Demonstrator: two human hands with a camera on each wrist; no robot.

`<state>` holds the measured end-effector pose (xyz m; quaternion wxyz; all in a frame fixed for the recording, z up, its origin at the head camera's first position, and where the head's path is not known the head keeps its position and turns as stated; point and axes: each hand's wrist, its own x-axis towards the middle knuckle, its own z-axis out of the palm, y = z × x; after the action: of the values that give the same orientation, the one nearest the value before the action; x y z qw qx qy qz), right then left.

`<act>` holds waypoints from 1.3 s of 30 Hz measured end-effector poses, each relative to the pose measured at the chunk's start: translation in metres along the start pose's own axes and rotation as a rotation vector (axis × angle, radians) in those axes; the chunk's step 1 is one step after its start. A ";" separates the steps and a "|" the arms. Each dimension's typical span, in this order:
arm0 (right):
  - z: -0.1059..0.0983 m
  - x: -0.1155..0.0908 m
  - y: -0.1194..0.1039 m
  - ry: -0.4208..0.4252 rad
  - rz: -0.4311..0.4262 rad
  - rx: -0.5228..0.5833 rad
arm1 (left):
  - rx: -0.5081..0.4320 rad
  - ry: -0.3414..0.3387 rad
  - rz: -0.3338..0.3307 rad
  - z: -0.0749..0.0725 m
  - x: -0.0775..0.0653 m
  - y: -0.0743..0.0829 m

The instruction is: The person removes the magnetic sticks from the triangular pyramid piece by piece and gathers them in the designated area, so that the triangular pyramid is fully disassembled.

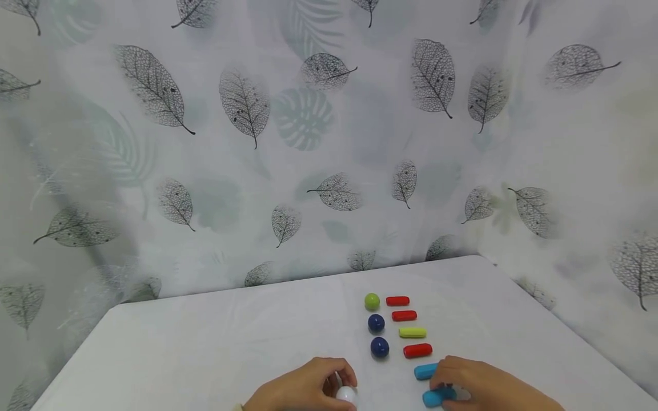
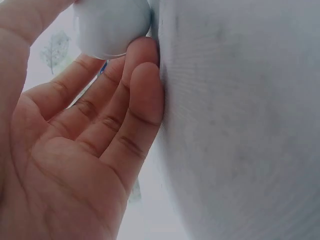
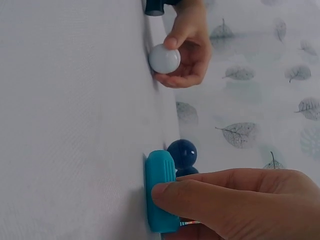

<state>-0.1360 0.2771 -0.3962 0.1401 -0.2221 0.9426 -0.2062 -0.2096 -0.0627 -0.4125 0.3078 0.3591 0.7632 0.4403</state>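
Observation:
A glossy white ball [image 1: 347, 394] is at the near edge of the head view, between the thumb and fingers of my left hand [image 1: 308, 385]. The right wrist view shows that hand [image 3: 192, 50] pinching the ball [image 3: 165, 59] against the table surface. To the right, my right hand [image 1: 483, 383] pinches a short blue ridged stick [image 1: 433, 398], which lies on the table. In the right wrist view the thumb presses on the stick's [image 3: 161, 200] side; the other fingers are partly hidden. A second blue stick [image 1: 424, 372] lies just beyond, partly covered by the right hand.
Beyond the hands, a column holds two dark blue balls [image 1: 380, 347] and a green ball [image 1: 372, 301]. Beside it runs a column of red sticks [image 1: 418, 350] and a yellow stick [image 1: 412, 332]. A leaf-patterned curtain [image 1: 334, 142] hangs behind the white table [image 1: 216, 342].

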 end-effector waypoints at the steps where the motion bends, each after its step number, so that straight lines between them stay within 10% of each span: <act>1: 0.000 0.000 0.000 0.002 0.002 0.002 | -0.008 -0.002 -0.001 0.000 0.000 0.000; 15: -0.001 -0.004 0.004 0.011 0.063 0.002 | 0.004 0.021 -0.010 0.012 0.010 0.005; 28: -0.003 -0.006 0.006 0.036 0.007 0.046 | -0.058 0.237 -0.146 0.033 0.026 0.015; 39: -0.001 -0.008 0.008 0.052 -0.011 0.036 | -0.038 0.277 -0.087 0.042 0.048 0.023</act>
<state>-0.1323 0.2877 -0.3972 0.1184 -0.2192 0.9408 -0.2298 -0.1968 0.0038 -0.4175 0.2253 0.2555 0.8049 0.4860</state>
